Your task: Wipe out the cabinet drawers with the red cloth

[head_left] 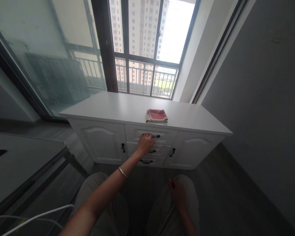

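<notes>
The left hand (145, 144) is stretched forward with its fingers curled over the slim black metal handle (154, 136) of the top drawer (151, 135) in a white wooden sideboard with three stacked centre drawers and two side doors (105, 108). The grip is closed on the left part of the handle; only the handle's right end shows past the knuckles. A thin silver bangle (123, 172) sits on the left wrist. The right hand (177, 192) rests near on the right thigh, pinching a small dark item; what that item is cannot be told.

Location: the top drawer lies in the middle column of the sideboard, directly under the top panel, and appears shut flush with the front.

Orientation: the handle's long axis runs left to right, level with the drawer front. The drawer face points toward the near side, so its travel axis runs far to near.

Hazards, as judged:
- The grip is off-centre to the left. A pull from there may skew the drawer and make it bind on its runners.
- A folded pink and red cloth (156, 115) lies on the top panel just above the drawer, close to the near edge. A sharp tug could shake the unit and slide the cloth off.
- The knees are close in front; a fully extended drawer could strike them.
</notes>
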### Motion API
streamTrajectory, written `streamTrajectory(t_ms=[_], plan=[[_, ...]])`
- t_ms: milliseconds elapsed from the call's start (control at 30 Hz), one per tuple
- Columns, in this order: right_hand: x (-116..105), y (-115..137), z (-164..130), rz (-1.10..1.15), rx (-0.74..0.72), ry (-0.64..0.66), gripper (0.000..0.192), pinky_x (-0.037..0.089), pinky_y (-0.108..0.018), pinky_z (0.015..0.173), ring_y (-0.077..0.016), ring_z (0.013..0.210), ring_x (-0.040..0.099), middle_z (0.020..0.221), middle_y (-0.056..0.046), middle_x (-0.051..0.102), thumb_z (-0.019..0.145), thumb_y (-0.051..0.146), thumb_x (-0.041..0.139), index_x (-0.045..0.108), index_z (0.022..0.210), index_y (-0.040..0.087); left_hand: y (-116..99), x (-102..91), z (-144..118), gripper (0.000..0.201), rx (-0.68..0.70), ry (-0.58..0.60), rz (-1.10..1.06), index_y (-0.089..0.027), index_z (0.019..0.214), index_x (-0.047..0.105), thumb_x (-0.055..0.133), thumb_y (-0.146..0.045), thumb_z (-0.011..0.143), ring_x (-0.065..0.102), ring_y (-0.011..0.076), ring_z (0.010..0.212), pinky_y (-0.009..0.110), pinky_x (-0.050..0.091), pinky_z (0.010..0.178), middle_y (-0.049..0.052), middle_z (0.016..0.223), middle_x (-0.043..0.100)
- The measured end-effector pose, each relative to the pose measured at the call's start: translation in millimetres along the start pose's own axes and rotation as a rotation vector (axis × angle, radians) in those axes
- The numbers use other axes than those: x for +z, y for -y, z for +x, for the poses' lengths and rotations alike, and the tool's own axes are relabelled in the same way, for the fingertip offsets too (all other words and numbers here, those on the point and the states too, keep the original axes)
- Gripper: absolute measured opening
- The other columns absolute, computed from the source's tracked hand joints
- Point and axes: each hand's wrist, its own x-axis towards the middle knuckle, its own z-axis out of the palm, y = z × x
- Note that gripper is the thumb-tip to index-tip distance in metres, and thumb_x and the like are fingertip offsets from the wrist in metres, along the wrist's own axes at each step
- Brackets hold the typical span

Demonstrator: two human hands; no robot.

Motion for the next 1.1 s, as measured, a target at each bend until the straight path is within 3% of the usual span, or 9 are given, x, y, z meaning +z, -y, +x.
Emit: streamTrajectory(t_ms=[200, 367, 567, 667, 833, 1100], plan=[[-2.0, 4.8, -0.8, 0.018, -0.004, 0.133, 0.048, 0.040, -0.036, 0.062, -0.0289, 0.071, 0.071, 0.078, -0.012, 0.074, 0.102, 0.049, 0.031, 0.067, 0.080, 0.026, -8.1, 47.2, 23.5, 0.030, -0.005, 0.046, 0.086, -0.013, 0.106, 0.067, 0.055, -0.040, 0.101, 0.064, 0.0290, 0.105, 0.038, 0.044, 0.088, 0.016, 0.103, 0.071], [-9.3, 13.7, -1.1, -0.045, 0.001, 0.174, 0.046, 0.042, -0.037, 0.065, -0.0307, 0.077, 0.072, 0.084, -0.014, 0.075, 0.102, 0.044, 0.031, 0.069, 0.084, 0.025, 6.8, 65.2, 30.4, 0.030, -0.045, 0.008, 0.105, -0.012, 0.111, 0.063, 0.047, -0.037, 0.104, 0.066, 0.0262, 0.089, 0.036, 0.043, 0.083, 0.013, 0.092, 0.071], [-9.6, 13.3, -1.7, -0.081, 0.021, 0.202, 0.043, 0.042, -0.037, 0.067, -0.0314, 0.081, 0.072, 0.087, -0.014, 0.075, 0.104, 0.040, 0.033, 0.070, 0.086, 0.025, 12.0, 85.6, 22.5, 0.034, -0.032, -0.079, 0.102, -0.013, 0.111, 0.064, 0.043, -0.039, 0.106, 0.064, 0.0285, 0.097, 0.039, 0.041, 0.088, 0.015, 0.099, 0.070], [-7.9, 11.3, -1.9, -0.086, 0.026, 0.201, 0.041, 0.042, -0.037, 0.069, -0.0308, 0.082, 0.072, 0.088, -0.014, 0.075, 0.105, 0.039, 0.035, 0.069, 0.088, 0.025, 12.1, 90.4, 21.4, 0.036, -0.027, -0.112, 0.105, -0.013, 0.110, 0.066, 0.044, -0.041, 0.106, 0.063, 0.0281, 0.094, 0.039, 0.040, 0.086, 0.015, 0.097, 0.070], [-7.6, 12.4, -1.7, -0.114, 0.008, 0.214, 0.041, 0.042, -0.037, 0.070, -0.0310, 0.083, 0.073, 0.088, -0.014, 0.076, 0.105, 0.037, 0.035, 0.069, 0.087, 0.025, 11.9, 90.1, 16.3, 0.035, 0.004, -0.137, 0.114, -0.016, 0.092, 0.069, 0.047, -0.039, 0.105, 0.062, 0.0265, 0.093, 0.038, 0.038, 0.084, 0.013, 0.091, 0.070], [-8.6, 15.2, -0.5, -0.153, -0.027, 0.228, 0.044, 0.041, -0.035, 0.068, -0.0296, 0.082, 0.073, 0.088, -0.013, 0.076, 0.107, 0.039, 0.033, 0.071, 0.089, 0.024, -2.8, 80.4, -17.0, 0.033, 0.004, -0.179, 0.115, -0.017, 0.089, 0.070, 0.049, -0.037, 0.105, 0.061, 0.0253, 0.091, 0.038, 0.036, 0.081, 0.011, 0.087, 0.070]])
